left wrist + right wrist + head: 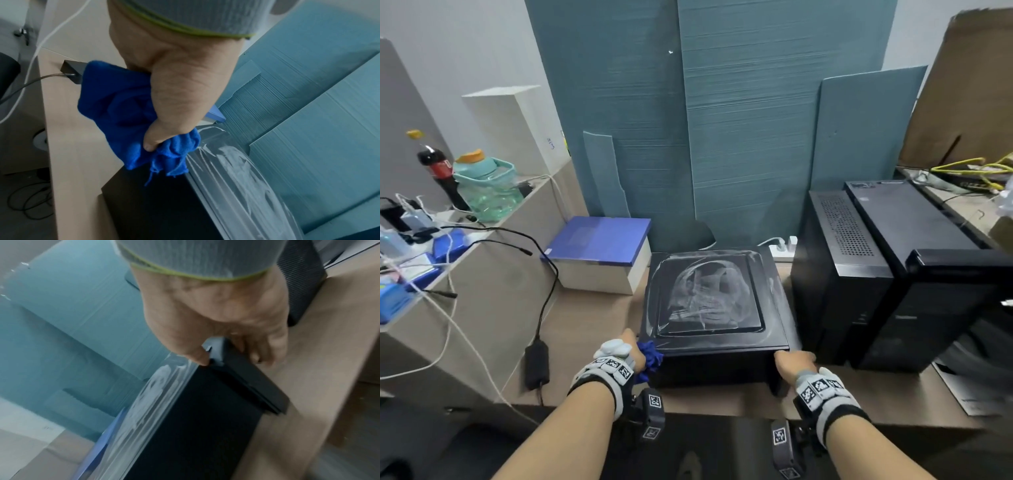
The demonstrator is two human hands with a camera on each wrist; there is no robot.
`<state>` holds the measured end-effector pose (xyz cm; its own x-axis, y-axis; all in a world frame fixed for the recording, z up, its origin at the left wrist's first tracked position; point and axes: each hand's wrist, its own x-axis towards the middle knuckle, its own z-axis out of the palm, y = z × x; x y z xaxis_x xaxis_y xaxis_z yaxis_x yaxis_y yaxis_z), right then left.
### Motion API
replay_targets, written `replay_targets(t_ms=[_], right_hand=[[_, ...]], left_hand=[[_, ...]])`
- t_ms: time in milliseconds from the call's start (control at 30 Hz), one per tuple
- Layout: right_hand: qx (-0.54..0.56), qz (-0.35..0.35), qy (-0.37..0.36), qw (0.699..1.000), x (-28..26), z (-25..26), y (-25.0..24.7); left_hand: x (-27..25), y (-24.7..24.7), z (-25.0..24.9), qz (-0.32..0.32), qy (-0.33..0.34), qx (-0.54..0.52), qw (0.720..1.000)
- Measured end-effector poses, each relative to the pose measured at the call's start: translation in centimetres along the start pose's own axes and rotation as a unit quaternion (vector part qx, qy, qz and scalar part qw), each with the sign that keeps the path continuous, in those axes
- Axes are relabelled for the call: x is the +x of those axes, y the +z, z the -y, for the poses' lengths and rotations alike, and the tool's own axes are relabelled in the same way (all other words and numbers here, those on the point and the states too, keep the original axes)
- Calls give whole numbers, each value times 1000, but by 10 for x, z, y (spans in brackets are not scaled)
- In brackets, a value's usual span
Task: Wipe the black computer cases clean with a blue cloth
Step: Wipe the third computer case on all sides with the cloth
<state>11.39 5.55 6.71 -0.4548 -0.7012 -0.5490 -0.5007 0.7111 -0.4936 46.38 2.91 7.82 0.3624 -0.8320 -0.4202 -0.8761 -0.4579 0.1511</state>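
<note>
Head view shows a black computer case (714, 308) lying on its side on the desk (592, 318), its upward panel covered in a wrinkled clear film, and both hands planted at its near corners. The left hand (619, 356) has its fingers curled tight round a bunched blue cloth (650, 358), thumb pressing the wad against the case's near left corner; the left wrist view confirms the cloth is balled in the fist with frayed ends hanging just past the film's edge. The right hand (792, 361) grips the opposite near corner, thumb on the top edge and fingers wrapped down the side, as the right wrist view shows, though that picture is blurred. Holding both corners this way looks meant to steady, turn or shift the case so another face can be reached, the cloth kept in the palm ready for wiping. Just beyond the right hand, two more black cases (887, 270) stand upright side by side, apparently waiting their turn. Beyond the left hand sits a closed blue-lidded box (599, 253); its contents cannot be seen. Farther left, a green lidded jug (486, 188) on the shelf holds something pale and indistinct, beside a dark soda bottle (440, 171).
</note>
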Motion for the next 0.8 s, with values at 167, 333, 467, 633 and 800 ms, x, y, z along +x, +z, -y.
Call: replay_targets(t_ms=[167,333,467,633,800], right_hand=[[-148,-150,-101,972,-28,32,-19],[-196,-125,-282,931,-16,71,-16],[-222,-86,-349,906,4,103,-4],[-274,-17,-333,902,35,139,6],[-303,77,-303,900,73,167,5]], left_hand=[[-27,-21,-18,-38,9,-43,998],[-23,-31,-18,-188,51,-212,958],[-15,-25,-28,-174,196,-200,944],[-2,11,-46,-81,196,-79,974],[33,17,-58,-98,201,20,974]])
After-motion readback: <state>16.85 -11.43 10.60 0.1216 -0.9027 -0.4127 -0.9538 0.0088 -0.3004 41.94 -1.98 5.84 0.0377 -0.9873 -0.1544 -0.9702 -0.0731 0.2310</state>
